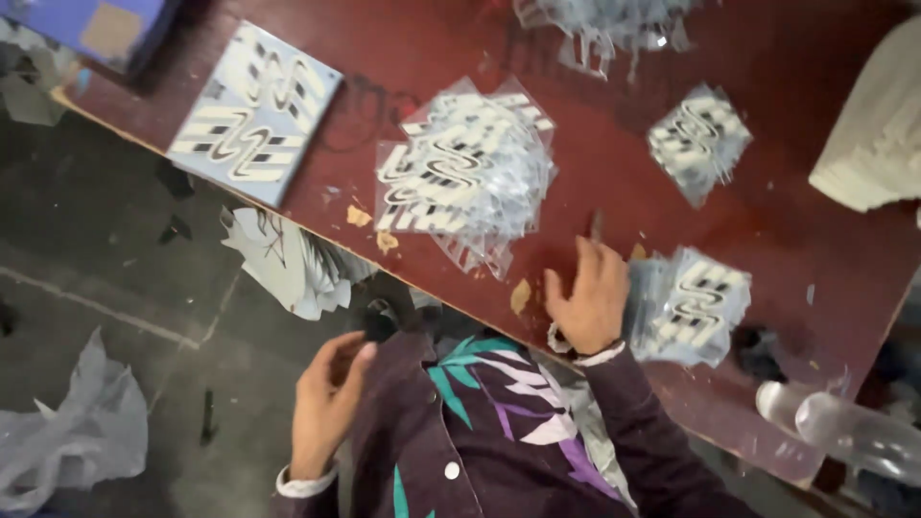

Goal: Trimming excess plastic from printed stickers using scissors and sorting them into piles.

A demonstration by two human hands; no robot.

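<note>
A: Where are the hands sitting?

B: Right hand [587, 297] is resting flat on the dark red worktop [796, 230], fingers loosely spread, gripping nothing, just beside a small stack of clear-sleeved striped decals [693, 309]. Left hand [324, 398] is hanging below the worktop edge, half-curled, empty.

A: Other stacks?

B: A fanned pile of decals [470, 168] is lying ahead of the right hand; a grey square sheet [257, 113] is lying further left.

One head camera, looking steeply down and tilted. It sits close over the table [767, 240], whose near edge runs diagonally, with floor [115, 317] lower left.
</note>
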